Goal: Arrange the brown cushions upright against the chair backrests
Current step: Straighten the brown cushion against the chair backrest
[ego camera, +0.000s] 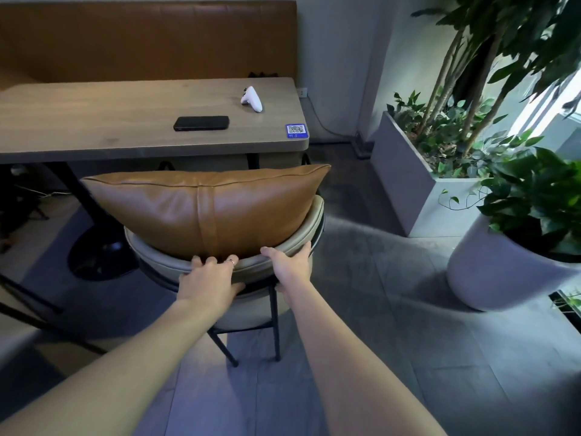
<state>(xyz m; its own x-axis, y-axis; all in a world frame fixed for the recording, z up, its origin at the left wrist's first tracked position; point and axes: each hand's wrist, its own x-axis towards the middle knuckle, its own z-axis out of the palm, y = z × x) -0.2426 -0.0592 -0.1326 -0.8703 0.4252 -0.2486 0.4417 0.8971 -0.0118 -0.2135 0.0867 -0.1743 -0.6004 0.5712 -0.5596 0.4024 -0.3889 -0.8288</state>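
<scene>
- Plainly, the brown leather cushion (204, 212) stands upright on its long edge inside the curved beige backrest (309, 229) of the chair (251, 313), leaning on the rim nearest the camera; the seat itself is hidden behind it.
- Left hand (209, 283) lies over the top of the backrest rim, fingers curled over it and touching the cushion's lower edge, thumb under the rim: it is closed on the rim, not on the cushion.
- Right hand (290, 265) grips the same rim just to the right, fingers wrapped over the padded edge.
- Risk, as I judge it: the cushion is wider than the backrest, and both its corners overhang the rim. A tug or turn of the chair could tip it forward onto the seat or let it slide sideways off the right end.
- Another risk: pushing the chair in under the counter (94, 121) could catch the cushion's top seam on the counter's edge and knock it flat, since the top sits close below that edge.
- Lesser risk: a bump to the counter could shift the black phone (201, 123) or the white controller (252, 99) lying on it.
- Count: one brown cushion, one chair clearly in view, one counter, one phone, one controller, one blue QR sticker (296, 130).
- Also: one brown bench backrest (141, 39) behind the counter, one grey rectangular planter (405, 184), one round white pot (490, 272).
- Other cushions or chairs the task may mean are not visible.
</scene>
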